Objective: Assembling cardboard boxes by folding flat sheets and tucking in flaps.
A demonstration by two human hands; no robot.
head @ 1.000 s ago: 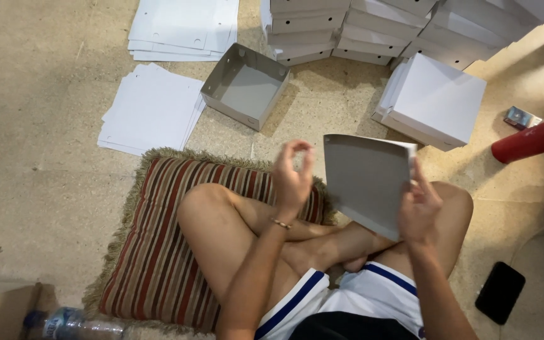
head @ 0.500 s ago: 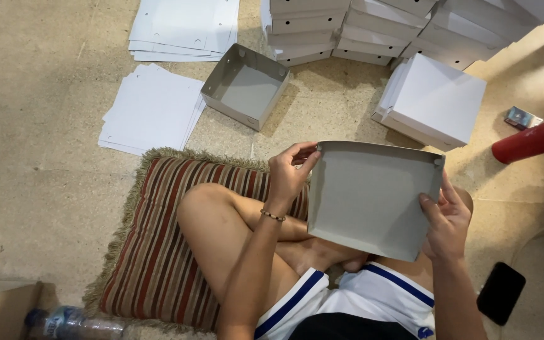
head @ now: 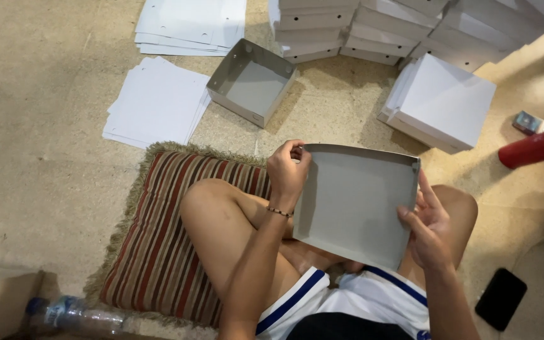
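Sitting cross-legged on a striped cushion (head: 158,252), the person holds a grey box tray (head: 354,201) over the lap. Left hand (head: 288,170) pinches its far left corner; right hand (head: 429,233) grips the right edge, fingers spread.

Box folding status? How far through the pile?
Done: folded boxes stacked at the top, plus one open grey box on the floor. In hand: left hand and right hand hold a grey box tray by its walls. Left: two stacks of flat white sheets, unfolded.
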